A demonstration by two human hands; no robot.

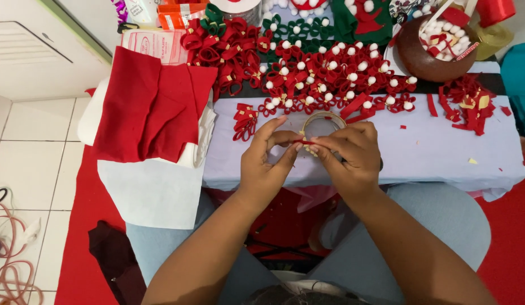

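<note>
My left hand [269, 158] and my right hand [348, 155] meet above the near edge of a low table covered in pale lilac cloth [437, 152]. Together they pinch a small strip of red felt [303, 142] between fingertips. Directly behind the fingers lies a roll of clear tape [322, 121], partly hidden by them. A heap of finished red felt loops with white pompoms [324, 76] lies just beyond. A few plain red loops [245, 120] sit left of my left hand.
Folded red felt sheets [152, 110] lie on white fabric at the left. A brown bowl [426, 56] of pompoms stands at the back right, with red felt scraps [468, 104] near it. Green loops [296, 28] lie at the back. Cables [11, 265] trail on the tiled floor.
</note>
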